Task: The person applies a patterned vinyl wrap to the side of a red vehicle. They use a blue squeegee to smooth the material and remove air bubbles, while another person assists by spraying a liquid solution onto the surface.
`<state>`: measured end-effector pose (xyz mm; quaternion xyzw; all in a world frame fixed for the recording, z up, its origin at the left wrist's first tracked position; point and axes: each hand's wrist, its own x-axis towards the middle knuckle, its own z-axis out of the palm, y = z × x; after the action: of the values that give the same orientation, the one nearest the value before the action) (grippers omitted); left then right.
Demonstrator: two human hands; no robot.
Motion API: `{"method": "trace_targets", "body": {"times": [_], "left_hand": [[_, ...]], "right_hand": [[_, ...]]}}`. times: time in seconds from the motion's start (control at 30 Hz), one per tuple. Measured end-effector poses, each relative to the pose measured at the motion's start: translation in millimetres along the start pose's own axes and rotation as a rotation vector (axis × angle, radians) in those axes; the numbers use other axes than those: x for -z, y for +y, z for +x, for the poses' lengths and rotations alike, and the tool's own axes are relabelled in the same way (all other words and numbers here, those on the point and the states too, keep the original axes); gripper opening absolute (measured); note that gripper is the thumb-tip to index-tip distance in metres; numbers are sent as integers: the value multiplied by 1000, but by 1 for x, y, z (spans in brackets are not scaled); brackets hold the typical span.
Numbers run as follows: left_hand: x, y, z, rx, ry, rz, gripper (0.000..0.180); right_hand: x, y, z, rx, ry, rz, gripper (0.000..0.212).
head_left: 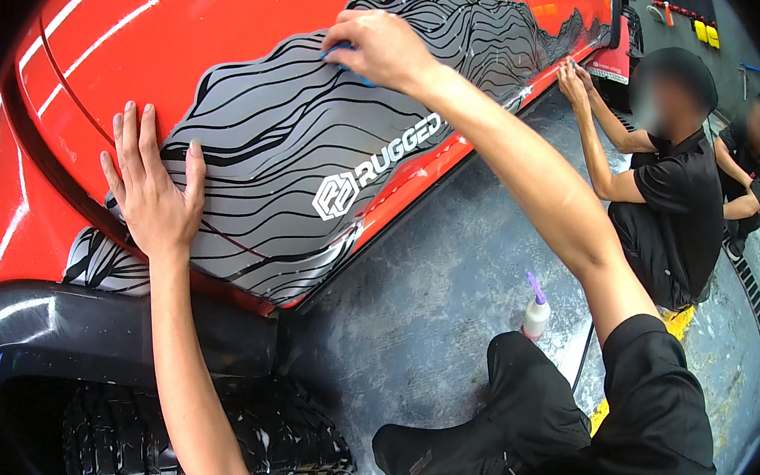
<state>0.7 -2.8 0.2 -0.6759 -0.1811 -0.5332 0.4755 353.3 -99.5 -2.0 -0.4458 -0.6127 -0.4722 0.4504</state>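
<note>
A grey vinyl decal [273, 130] with black wavy lines and a jagged top edge covers the lower door of a red vehicle [228, 13]. My left hand [154, 179] lies flat with fingers spread, across the decal's left edge and the red panel by the door seam. Farther up the door, my right hand [381, 52] is closed on a small blue tool [343, 51], pressed to the decal near its upper edge. My fingers cover most of that tool, so its full shape is hidden.
Below my left arm are a black fender flare [119, 325] and a knobby tyre [208, 438]. A white bottle with a purple spout [537, 314] stands on the grey floor. At the right, a crouching person [674, 179] works at the sill; another person [749, 164] is behind.
</note>
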Motion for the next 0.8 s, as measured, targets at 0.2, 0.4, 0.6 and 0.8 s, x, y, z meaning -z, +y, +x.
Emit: {"method": "trace_targets", "body": {"times": [0.2, 0.4, 0.6, 0.8], "left_hand": [[0, -3, -1, -13, -4, -23, 73], [0, -1, -2, 17, -7, -7, 73], [-1, 0, -1, -1, 2, -8, 73], [-1, 0, -1, -2, 6, -31, 73]], "right_hand": [[-15, -25, 16, 121, 133, 24, 15], [-13, -10, -1, 101, 138, 47, 12], [-5, -2, -5, 154, 119, -37, 12], [4, -19, 10, 315, -19, -267, 8]]}}
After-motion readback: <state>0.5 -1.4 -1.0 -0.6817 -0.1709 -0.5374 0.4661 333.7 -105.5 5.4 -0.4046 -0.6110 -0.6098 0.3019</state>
